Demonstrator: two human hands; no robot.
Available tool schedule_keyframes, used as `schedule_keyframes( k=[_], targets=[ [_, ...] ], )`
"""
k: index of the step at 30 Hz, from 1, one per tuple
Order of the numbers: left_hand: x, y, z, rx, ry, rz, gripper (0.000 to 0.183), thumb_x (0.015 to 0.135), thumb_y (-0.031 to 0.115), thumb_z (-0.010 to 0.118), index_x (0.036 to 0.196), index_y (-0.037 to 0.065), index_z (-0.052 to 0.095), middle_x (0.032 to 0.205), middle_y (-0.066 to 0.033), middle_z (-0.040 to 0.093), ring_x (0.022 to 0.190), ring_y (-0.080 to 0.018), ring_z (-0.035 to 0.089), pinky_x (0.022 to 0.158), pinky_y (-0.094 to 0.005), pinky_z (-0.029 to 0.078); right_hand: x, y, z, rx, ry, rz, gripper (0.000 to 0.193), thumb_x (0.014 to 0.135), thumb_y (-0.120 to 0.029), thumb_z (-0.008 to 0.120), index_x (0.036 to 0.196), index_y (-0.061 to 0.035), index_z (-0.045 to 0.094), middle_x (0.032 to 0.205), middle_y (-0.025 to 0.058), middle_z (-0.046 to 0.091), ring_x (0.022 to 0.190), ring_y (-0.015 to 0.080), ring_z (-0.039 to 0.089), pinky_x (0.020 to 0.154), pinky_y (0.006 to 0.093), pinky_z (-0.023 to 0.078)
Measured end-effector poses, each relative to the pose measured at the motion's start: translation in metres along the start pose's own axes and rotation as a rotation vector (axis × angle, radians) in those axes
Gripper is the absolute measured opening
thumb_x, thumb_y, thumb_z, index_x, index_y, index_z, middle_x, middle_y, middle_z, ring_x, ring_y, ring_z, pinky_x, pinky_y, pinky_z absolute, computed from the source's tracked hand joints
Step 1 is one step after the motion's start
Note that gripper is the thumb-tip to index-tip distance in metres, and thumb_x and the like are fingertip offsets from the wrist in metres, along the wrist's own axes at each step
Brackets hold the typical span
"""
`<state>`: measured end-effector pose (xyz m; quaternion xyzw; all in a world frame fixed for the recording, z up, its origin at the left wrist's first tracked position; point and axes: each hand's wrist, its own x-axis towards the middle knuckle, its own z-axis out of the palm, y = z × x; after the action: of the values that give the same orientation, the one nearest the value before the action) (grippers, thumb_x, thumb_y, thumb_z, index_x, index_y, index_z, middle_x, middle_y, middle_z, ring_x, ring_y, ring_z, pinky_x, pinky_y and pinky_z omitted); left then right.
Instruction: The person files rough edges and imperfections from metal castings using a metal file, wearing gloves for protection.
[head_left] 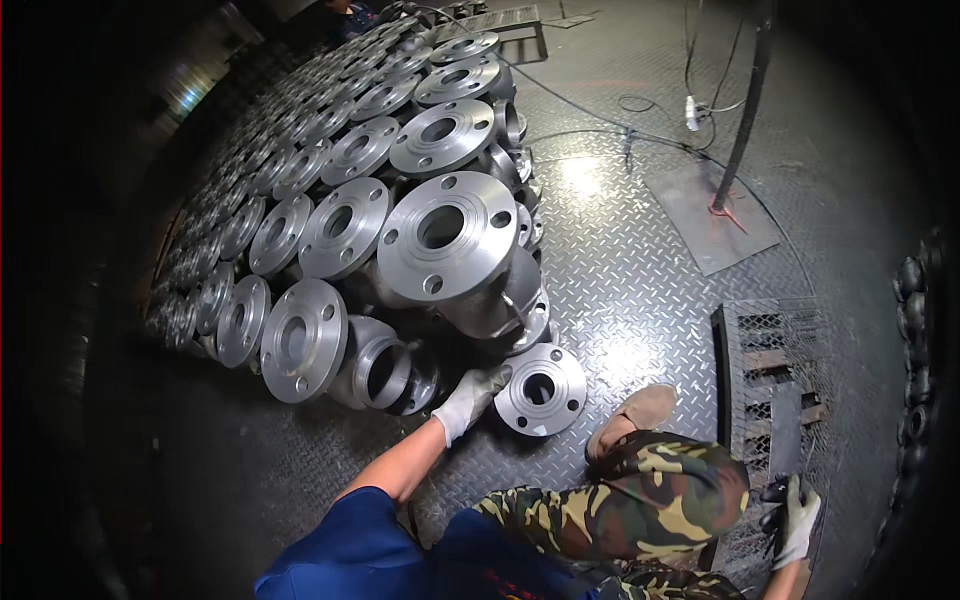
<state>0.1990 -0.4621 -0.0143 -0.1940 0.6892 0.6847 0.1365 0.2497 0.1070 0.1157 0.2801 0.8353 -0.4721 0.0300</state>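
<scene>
My left hand [472,400], in a pale work glove with darkened fingers, is closed on the left rim of a grey metal flange [561,372]. It has a round centre bore and several bolt holes, and faces upward just above or on the floor; whatever lies beneath it is hidden. Far to the right, my gloved right hand [798,522] is closed around a small black object [773,497], whose kind I cannot make out. That hand is over a low metal mesh platform [757,390].
Stacked flanged valve bodies [448,235] fill the left side in rows. The floor is tread plate [610,260]. A post on a flat steel plate [715,240] stands beyond the platform, with cables [640,135] trailing nearby. Dark castings [912,320] line the right edge. Another person [350,18] is at the far end.
</scene>
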Motion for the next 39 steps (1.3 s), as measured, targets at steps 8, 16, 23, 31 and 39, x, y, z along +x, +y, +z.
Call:
schedule_keyframes(
  k=[8,16,23,31,39],
  targets=[
    [-0.005,0.010,-0.001,0.181,0.071,-0.046,0.050,0.096,0.039,0.062,0.117,-0.006,0.062,0.111,-0.0100,0.067,0.100,-0.0156,0.057,0.092,-0.0323,0.047,0.046,0.003,0.024,0.104,-0.195,0.115,0.034,0.101,-0.030,0.049,0.108,0.0008,0.062,0.068,0.0115,0.067,0.035,0.0132,0.049,0.033,0.0256,0.035],
    [-0.082,-0.013,0.025,-0.240,0.192,-0.257,0.056,0.099,0.045,0.050,0.116,-0.009,0.057,0.104,-0.0198,0.068,0.079,-0.0341,0.069,0.071,-0.0420,0.059,0.045,0.008,0.022,0.033,-0.259,0.096,0.037,0.101,-0.032,0.049,0.112,0.0004,0.062,0.071,0.0111,0.067,0.038,0.0130,0.052,0.036,0.0249,0.037],
    [-0.079,-0.009,0.019,-0.366,0.155,-0.312,0.053,0.101,0.038,0.048,0.117,-0.012,0.055,0.102,-0.0242,0.067,0.075,-0.0390,0.069,0.075,-0.0449,0.057,0.025,0.005,0.006,0.078,-0.192,0.104,0.037,0.102,-0.032,0.047,0.112,0.0007,0.062,0.072,0.0122,0.067,0.038,0.0145,0.052,0.034,0.0273,0.037],
    [-0.072,0.003,-0.004,-0.098,0.102,-0.267,0.046,0.103,0.032,0.046,0.109,-0.011,0.061,0.098,-0.0200,0.070,0.066,-0.0356,0.069,0.068,-0.0416,0.056,0.002,-0.026,0.000,0.037,-0.216,0.024,0.037,0.100,-0.029,0.052,0.114,0.0027,0.064,0.067,0.0126,0.067,0.033,0.0114,0.042,0.036,0.0272,0.033],
    [-0.089,-0.030,0.013,-0.449,0.147,-0.186,0.052,0.101,0.039,0.048,0.119,-0.009,0.053,0.106,-0.0252,0.067,0.081,-0.0432,0.069,0.076,-0.0496,0.057,-0.001,-0.018,-0.016,-0.128,-0.006,-0.218,0.039,0.096,-0.024,0.058,0.110,0.0118,0.062,0.083,0.0213,0.070,0.070,0.0229,0.069,0.069,0.0314,0.050]
  ],
)
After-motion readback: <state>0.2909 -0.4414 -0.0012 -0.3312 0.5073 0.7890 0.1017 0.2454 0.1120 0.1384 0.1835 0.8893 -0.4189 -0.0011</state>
